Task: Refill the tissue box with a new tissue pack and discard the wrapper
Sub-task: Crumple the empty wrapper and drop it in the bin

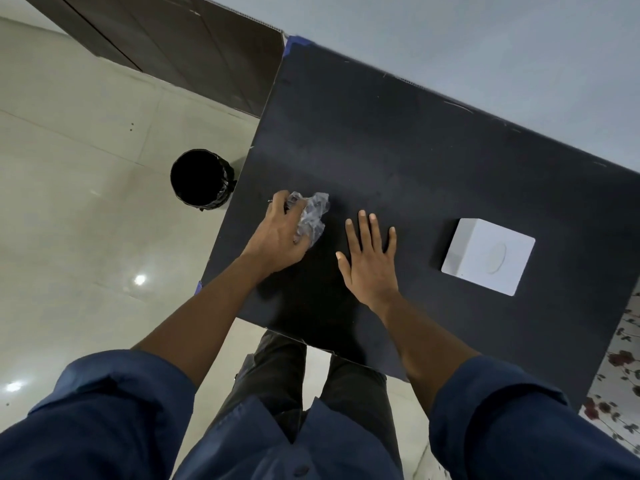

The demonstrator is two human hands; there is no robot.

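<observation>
Desk (398,150): matte black top, blue tape at two corners. Tissue box (486,259): plain white, no print. Wrapper (313,216) in my left grip (282,235): clear, greyish where crumpled. Bin (201,178): black with black liner. Floor (69,168): pale cream glossy tiles. My sleeves (114,410): dark blue. Cloth (620,382) at right: white with red floral pattern.

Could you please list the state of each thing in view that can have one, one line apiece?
Wrapper: crumpled, on the table, gripped by the left hand.
Left hand: closed on the wrapper.
Right hand: open, fingers spread, flat over the table.
Tissue box: closed, upright on the table, no tissue showing.
Bin: open, lined, standing on the floor.
</observation>
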